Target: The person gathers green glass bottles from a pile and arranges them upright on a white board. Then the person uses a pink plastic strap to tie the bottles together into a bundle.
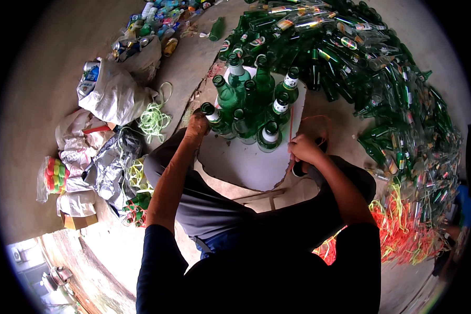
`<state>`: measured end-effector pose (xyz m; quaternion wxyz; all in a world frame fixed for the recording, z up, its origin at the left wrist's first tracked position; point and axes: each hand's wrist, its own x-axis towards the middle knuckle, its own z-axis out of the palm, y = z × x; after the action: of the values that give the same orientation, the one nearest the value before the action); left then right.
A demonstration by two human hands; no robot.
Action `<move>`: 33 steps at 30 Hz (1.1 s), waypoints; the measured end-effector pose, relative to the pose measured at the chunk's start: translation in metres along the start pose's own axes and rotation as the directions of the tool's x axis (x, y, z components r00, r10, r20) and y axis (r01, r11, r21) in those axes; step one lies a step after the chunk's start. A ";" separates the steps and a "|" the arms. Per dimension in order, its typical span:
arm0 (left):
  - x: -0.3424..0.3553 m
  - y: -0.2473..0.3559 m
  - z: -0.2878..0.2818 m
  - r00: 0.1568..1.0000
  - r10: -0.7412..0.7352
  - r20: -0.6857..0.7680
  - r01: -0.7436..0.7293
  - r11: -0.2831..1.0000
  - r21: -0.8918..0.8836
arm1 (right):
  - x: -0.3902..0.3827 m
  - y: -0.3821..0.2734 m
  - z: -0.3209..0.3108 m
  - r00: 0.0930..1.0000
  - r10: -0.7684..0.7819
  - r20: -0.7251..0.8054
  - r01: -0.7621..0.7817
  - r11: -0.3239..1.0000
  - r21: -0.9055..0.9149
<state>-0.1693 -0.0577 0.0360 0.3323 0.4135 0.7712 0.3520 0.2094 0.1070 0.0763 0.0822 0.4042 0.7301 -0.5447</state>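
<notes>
Several green glass bottles (250, 99) stand upright in a tight cluster on a white board (246, 162) with ragged edges in front of me. My left hand (196, 126) is at the left side of the cluster, its fingers curled beside the nearest left bottle (217, 121). What those fingers hold, if anything, is hidden. On the right, my right hand (304, 149) is closed in a pinch at the board's right edge. A thin red plastic string (291, 123) runs up from its fingers alongside the bottles.
A large heap of green bottles (340, 47) curves around the far and right sides. Red and yellow strings (403, 225) pile up at the lower right. Leftward lie a white sack (112, 94), a pale green string tangle (154, 119), plastic bags (118, 167) and crushed containers (157, 21).
</notes>
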 end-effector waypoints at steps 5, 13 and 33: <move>-0.035 0.020 0.007 0.980 -0.196 -0.046 0.173 0.938 -0.300 | -0.016 -0.020 0.020 0.987 0.146 0.066 -0.145 0.989 -0.017; -0.070 0.027 0.024 0.971 -0.235 0.036 0.231 0.898 -0.375 | -0.016 -0.011 0.061 0.964 0.242 0.108 -0.263 0.922 0.284; -0.090 0.024 0.024 0.905 -0.362 0.222 0.422 0.826 -0.374 | -0.025 -0.043 0.132 0.974 0.134 0.182 -0.221 0.732 0.645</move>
<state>-0.1014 -0.1196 0.0630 0.5310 0.1899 0.7219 0.4011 0.1542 -0.0225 0.0696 0.0303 0.4404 0.4415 -0.7811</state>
